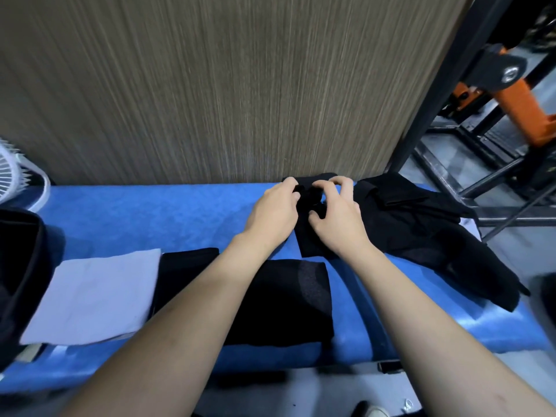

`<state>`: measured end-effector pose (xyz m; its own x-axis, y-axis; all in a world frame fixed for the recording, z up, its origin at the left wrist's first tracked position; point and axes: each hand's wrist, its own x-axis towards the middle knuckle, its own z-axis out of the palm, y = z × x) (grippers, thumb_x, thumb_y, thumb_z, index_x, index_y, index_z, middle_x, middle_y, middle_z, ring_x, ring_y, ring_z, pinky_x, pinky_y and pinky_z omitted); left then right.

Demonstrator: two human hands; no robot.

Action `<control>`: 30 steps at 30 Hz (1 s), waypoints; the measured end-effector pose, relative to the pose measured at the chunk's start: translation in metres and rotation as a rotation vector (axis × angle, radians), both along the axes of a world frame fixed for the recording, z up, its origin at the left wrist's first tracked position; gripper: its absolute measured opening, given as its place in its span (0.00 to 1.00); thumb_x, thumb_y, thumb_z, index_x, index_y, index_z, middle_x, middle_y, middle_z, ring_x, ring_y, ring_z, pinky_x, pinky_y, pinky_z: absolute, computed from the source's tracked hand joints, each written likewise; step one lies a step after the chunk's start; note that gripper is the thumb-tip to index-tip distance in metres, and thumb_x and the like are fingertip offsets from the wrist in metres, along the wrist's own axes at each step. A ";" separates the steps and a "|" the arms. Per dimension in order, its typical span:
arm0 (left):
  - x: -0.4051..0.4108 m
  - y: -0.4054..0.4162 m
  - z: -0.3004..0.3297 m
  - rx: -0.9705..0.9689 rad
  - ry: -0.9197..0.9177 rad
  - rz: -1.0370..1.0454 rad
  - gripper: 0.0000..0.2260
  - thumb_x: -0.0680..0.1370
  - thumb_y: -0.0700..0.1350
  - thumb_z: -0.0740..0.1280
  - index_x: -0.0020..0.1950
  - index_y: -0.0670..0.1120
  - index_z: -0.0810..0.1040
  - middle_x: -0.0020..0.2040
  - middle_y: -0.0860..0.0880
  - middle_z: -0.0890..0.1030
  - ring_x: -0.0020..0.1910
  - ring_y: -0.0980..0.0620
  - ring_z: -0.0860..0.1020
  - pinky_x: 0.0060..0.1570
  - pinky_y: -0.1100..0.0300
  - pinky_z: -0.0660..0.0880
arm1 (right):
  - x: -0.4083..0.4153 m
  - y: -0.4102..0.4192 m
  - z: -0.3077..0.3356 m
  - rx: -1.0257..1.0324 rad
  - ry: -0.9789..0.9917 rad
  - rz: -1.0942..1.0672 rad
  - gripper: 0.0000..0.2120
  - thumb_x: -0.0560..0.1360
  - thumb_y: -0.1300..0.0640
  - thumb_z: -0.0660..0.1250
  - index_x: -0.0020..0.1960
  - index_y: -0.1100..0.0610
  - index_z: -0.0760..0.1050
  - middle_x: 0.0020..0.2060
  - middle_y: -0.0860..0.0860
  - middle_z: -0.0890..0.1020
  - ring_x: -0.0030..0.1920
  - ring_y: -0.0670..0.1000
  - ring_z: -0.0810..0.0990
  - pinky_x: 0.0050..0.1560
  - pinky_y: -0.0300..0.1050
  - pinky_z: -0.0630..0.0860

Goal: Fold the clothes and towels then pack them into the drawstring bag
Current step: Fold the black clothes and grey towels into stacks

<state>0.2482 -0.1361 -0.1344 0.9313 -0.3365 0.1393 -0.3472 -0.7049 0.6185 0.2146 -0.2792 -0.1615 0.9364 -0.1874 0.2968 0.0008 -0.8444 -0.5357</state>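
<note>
A small black garment (310,236) lies on the blue-covered table (156,218) near its far edge. My left hand (275,212) and my right hand (337,218) both grip its upper part, fingers curled into the cloth. A folded black garment (288,302) rests in front of it, under my left forearm. Left of that lies a folded white towel (93,296). A heap of unfolded black clothes (436,236) spreads over the table's right end. A black bag (21,266) sits at the far left, partly cut off by the frame edge.
A wood-grain panel (225,85) rises directly behind the table. A white fan (18,179) stands at the back left. Black metal framing and orange equipment (517,97) fill the right background. A shoe (373,412) shows on the floor below.
</note>
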 end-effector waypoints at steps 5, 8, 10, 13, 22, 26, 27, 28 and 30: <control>-0.012 0.011 0.007 -0.079 -0.036 -0.058 0.06 0.84 0.44 0.56 0.53 0.45 0.71 0.46 0.49 0.76 0.45 0.45 0.75 0.47 0.43 0.75 | 0.004 -0.003 -0.001 0.085 -0.022 -0.003 0.30 0.72 0.64 0.67 0.70 0.48 0.65 0.75 0.50 0.56 0.53 0.58 0.79 0.54 0.56 0.78; -0.018 0.022 0.010 -0.103 -0.107 -0.091 0.05 0.84 0.44 0.56 0.51 0.50 0.71 0.47 0.54 0.75 0.46 0.49 0.75 0.48 0.44 0.75 | 0.007 -0.004 -0.002 0.067 -0.004 0.009 0.30 0.72 0.65 0.66 0.72 0.51 0.66 0.73 0.50 0.65 0.59 0.57 0.77 0.59 0.56 0.76; -0.021 0.030 0.015 -0.121 -0.161 -0.105 0.05 0.83 0.44 0.57 0.52 0.52 0.72 0.49 0.56 0.75 0.48 0.51 0.75 0.49 0.45 0.75 | 0.010 -0.003 -0.003 0.060 0.017 -0.009 0.28 0.73 0.64 0.66 0.71 0.52 0.67 0.69 0.51 0.71 0.61 0.57 0.76 0.60 0.55 0.75; -0.024 0.046 0.022 -0.151 -0.267 -0.131 0.07 0.82 0.42 0.60 0.54 0.52 0.76 0.53 0.58 0.76 0.50 0.54 0.76 0.50 0.47 0.75 | 0.013 0.001 -0.002 0.055 -0.015 -0.026 0.23 0.74 0.64 0.66 0.68 0.54 0.71 0.64 0.51 0.74 0.61 0.54 0.76 0.57 0.51 0.75; -0.031 0.085 0.032 -0.474 -0.285 -0.099 0.12 0.81 0.32 0.58 0.55 0.42 0.79 0.51 0.50 0.79 0.51 0.52 0.82 0.53 0.51 0.79 | 0.012 0.012 0.012 -0.170 -0.311 -0.178 0.08 0.72 0.64 0.68 0.50 0.57 0.79 0.49 0.54 0.77 0.51 0.59 0.72 0.51 0.55 0.71; -0.031 0.096 0.036 -0.561 -0.307 0.063 0.10 0.82 0.36 0.59 0.53 0.46 0.79 0.49 0.50 0.81 0.51 0.51 0.81 0.53 0.52 0.79 | 0.006 0.006 0.021 -0.115 -0.290 -0.259 0.07 0.73 0.51 0.71 0.48 0.53 0.80 0.50 0.50 0.78 0.55 0.58 0.72 0.54 0.50 0.64; -0.033 0.097 0.036 -0.599 -0.282 0.096 0.10 0.82 0.37 0.60 0.52 0.48 0.78 0.48 0.51 0.81 0.50 0.51 0.81 0.53 0.52 0.79 | 0.003 0.005 0.024 -0.050 -0.268 -0.239 0.08 0.74 0.50 0.71 0.47 0.53 0.79 0.50 0.49 0.79 0.55 0.57 0.73 0.56 0.50 0.64; -0.035 0.098 0.037 -0.644 -0.251 0.123 0.10 0.82 0.38 0.59 0.51 0.50 0.78 0.46 0.51 0.82 0.48 0.51 0.82 0.52 0.52 0.80 | -0.001 0.004 0.028 0.028 -0.252 -0.210 0.08 0.73 0.49 0.71 0.46 0.53 0.79 0.48 0.49 0.80 0.54 0.56 0.75 0.57 0.51 0.66; -0.038 0.099 0.037 -0.707 -0.204 0.168 0.09 0.83 0.40 0.59 0.49 0.51 0.76 0.40 0.52 0.81 0.43 0.50 0.83 0.48 0.52 0.81 | -0.011 0.005 0.035 0.236 -0.230 -0.165 0.07 0.73 0.50 0.71 0.43 0.53 0.76 0.42 0.48 0.82 0.48 0.53 0.79 0.53 0.49 0.73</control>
